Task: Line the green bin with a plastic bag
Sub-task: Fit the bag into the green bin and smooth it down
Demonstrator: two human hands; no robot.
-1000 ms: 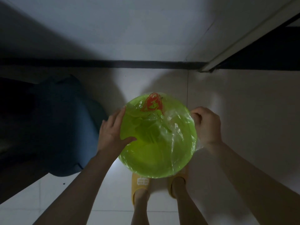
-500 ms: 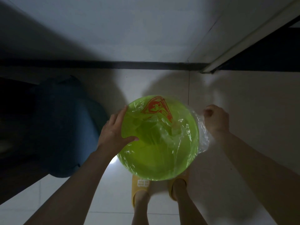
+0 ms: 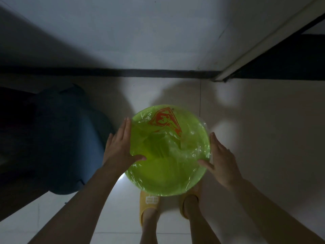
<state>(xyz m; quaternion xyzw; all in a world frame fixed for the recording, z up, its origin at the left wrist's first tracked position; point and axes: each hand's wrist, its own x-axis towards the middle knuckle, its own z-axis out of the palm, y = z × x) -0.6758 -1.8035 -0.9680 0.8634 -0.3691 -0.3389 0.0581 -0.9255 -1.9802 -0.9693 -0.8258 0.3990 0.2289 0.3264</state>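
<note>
- Plastic bag (image 3: 168, 138), clear with a red print at its far side, now lies stretched over the mouth of the green bin (image 3: 163, 180), its film wrapped over the rim nearly all the way round.
- A second ago the right hand (image 3: 221, 162) was a fist gripping loose film at the right rim, and half a second ago it was pulling that film outward; now it is open and flat against the bin's right side, thumb on the rim, holding nothing.
- Left hand (image 3: 121, 147) has stayed on the left side, fingers spread along the wall and thumb pressing the film over the rim.
- Bin stands on the tiled floor (image 3: 263, 138) just ahead of the person's yellow slippers (image 3: 149, 199), beside a dark blue bag (image 3: 66, 138).
- Judgement: the rim looks covered, so the lining is almost done; what remains is likely pushing the bag's sagging middle down inside.
</note>
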